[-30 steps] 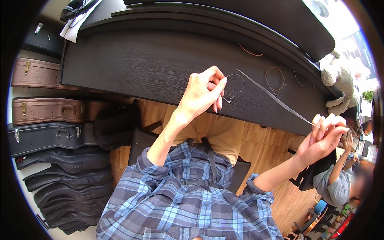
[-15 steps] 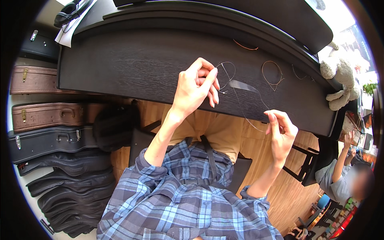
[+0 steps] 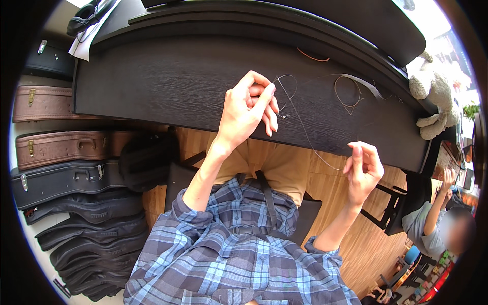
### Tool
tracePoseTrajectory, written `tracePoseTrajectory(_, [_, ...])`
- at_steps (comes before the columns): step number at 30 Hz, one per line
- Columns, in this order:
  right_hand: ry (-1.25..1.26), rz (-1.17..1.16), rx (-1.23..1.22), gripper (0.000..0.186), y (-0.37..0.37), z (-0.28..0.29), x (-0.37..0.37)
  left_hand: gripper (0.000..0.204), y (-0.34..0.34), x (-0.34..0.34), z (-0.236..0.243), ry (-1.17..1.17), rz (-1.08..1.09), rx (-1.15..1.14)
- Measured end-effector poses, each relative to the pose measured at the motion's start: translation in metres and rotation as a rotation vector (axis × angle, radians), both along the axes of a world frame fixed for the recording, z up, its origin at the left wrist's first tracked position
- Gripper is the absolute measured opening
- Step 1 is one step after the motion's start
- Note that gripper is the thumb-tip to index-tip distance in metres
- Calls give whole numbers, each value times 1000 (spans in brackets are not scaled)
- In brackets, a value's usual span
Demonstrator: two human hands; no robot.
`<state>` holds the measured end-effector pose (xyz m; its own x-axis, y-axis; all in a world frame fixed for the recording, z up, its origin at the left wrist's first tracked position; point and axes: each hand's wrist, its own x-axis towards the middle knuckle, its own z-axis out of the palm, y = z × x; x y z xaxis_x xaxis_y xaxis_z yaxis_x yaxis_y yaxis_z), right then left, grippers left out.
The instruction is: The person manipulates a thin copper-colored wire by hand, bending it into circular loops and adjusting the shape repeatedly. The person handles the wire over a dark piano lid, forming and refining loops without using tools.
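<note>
A thin wire string curves down between my two hands, in front of a black wooden surface. My left hand pinches it between thumb and forefinger, the other fingers loosely curled. Small loops of it and a twisted end hang beside that hand. Lower on the right, my right hand has its thumb and fingertips closed on the other end of the string. On the dark surface beyond lie a coiled string and a short orange-brown strand. A pale, smeared streak crosses near the coil.
Brown and black instrument cases are stacked at the left. Headphones lie at the far left corner. A grey plush toy sits at the right end. Another person is at the far right with an arm raised.
My right hand has shifted slightly right and turned a little, drawing the string's end with it. The pale streak has moved from between my hands to near the coil. My left hand is nearly still.
</note>
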<state>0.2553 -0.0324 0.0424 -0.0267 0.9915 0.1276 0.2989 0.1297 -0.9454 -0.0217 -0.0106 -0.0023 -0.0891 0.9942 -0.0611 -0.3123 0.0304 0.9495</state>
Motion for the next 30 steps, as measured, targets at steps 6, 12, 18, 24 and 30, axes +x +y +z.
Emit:
tracePoseTrajectory(6, [55,-83,34,9,2,-3,4,14,0,2,0,30,3,7])
tracePoseTrajectory(12, [-47,-26,-22,8,1,-7,-1,10,0,-1,1,-24,3,18])
tracePoseTrajectory(18, [-152,-12,-75,13,-2,-13,-9,10,-1,-2,1,-41,-16,5])
tracePoseTrajectory(24, [-303,-20,-24,15,-1,-13,-13,11,-1,-2,2,-61,-15,2])
tracePoseTrajectory(30, [-426,31,76,17,-5,-10,-17,11,-1,-3,3,-41,-13,-8])
